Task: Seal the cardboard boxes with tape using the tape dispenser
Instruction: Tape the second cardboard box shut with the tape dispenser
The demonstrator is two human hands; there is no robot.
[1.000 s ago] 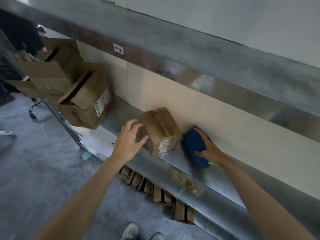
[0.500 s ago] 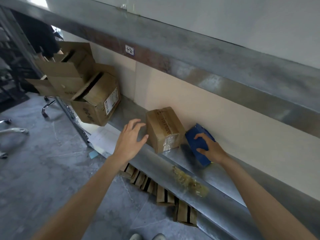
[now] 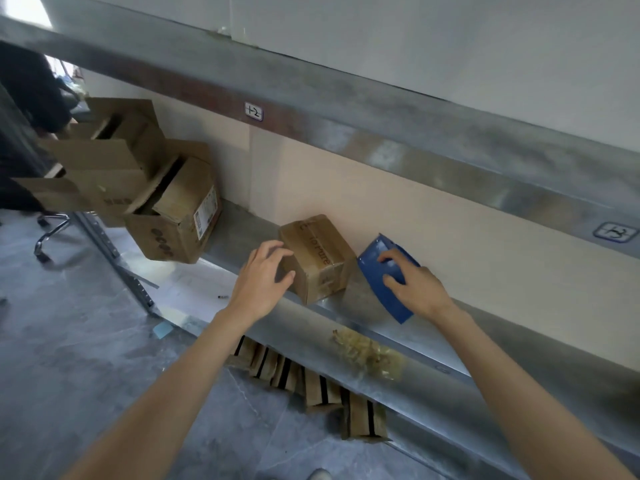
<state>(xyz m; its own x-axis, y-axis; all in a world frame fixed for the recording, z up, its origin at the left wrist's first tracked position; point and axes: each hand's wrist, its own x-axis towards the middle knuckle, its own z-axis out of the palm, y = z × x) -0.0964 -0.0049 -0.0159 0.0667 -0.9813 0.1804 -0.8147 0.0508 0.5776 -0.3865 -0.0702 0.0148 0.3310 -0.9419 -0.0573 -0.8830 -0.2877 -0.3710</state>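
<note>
Grips the small cardboard box point(image 3: 317, 258) at its left end with the left hand point(image 3: 263, 282): fingers curled over the top edge, thumb pressed on the near face. Half a second back, hovered just beside that end without touching; now closed on it. Same spot for the box as before, flaps shut and taped, on the metal shelf point(image 3: 346, 306) near the beige back wall.

Grasps the blue tape dispenser point(image 3: 372, 271) with the right hand point(image 3: 415, 289), fingers hooked over its upper face, thumb on the near side. Same hold as half a second ago, just to the right of the box on the same shelf; cannot tell whether the two touch.

Further right on the shelf's front lip, a crumpled wad of used tape point(image 3: 367, 351). Off to the left, a heap of open cartons point(image 3: 173, 216) overhanging the shelf end, with white paper point(image 3: 194, 289) lying near them. Below the shelf, on the grey floor, a row of flattened cardboard point(image 3: 311, 386). Above, on the upper shelf's edge, a small label point(image 3: 253, 110).
</note>
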